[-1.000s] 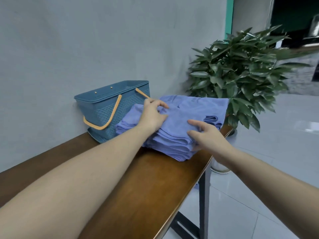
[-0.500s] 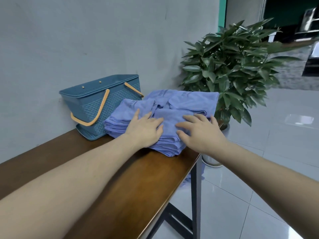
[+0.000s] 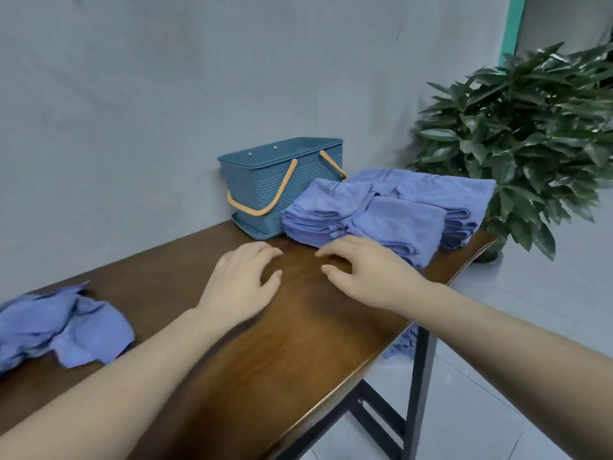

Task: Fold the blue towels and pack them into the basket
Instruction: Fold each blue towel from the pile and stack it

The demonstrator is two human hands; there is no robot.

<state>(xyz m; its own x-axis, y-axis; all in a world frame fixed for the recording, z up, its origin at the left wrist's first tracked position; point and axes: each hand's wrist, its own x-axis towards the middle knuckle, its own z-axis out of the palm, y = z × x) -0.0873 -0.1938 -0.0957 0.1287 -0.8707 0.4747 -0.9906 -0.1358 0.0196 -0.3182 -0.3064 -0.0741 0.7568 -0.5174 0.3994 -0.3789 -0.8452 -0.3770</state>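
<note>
Beside folded towels (image 3: 394,214), basket (image 3: 282,180), contents unseen

a teal-blue plastic basket (image 3: 265,187) sits at the centre of the frame, its lower walls moulded in a woven, ribbed pattern, its rim plain with two small pale studs, its handles (image 3: 262,197) a soft orange. just right of it, the folded towels (image 3: 394,207) are periwinkle blue, a few carrying faint darker lettering. at the lower left edge, a crumpled heap of towels (image 3: 63,330) shows the same periwinkle blue. the table (image 3: 252,360) is glossy dark brown wood with warmer streaks of grain, on black legs. the wall is flat pale grey with a teal strip at upper right. the plant (image 3: 530,127) at the right has deep green leaves. the floor is pale grey tile.
</note>
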